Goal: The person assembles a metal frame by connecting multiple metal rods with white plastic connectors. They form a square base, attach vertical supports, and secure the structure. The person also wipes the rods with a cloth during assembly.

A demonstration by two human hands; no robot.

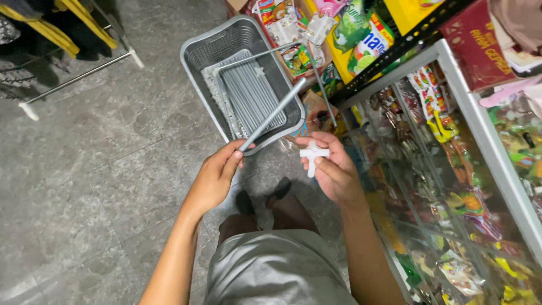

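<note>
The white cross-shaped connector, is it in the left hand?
No, the white cross-shaped connector sits in the right hand, while the left hand holds a grey metal tube.

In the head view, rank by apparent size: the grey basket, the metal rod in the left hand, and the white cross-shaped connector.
1. Grey basket, largest by far, though it sits farther from the camera.
2. Metal rod, held in the left hand: long but thin.
3. White cross-shaped connector, held in the right hand: smallest, despite being nearest.
</note>
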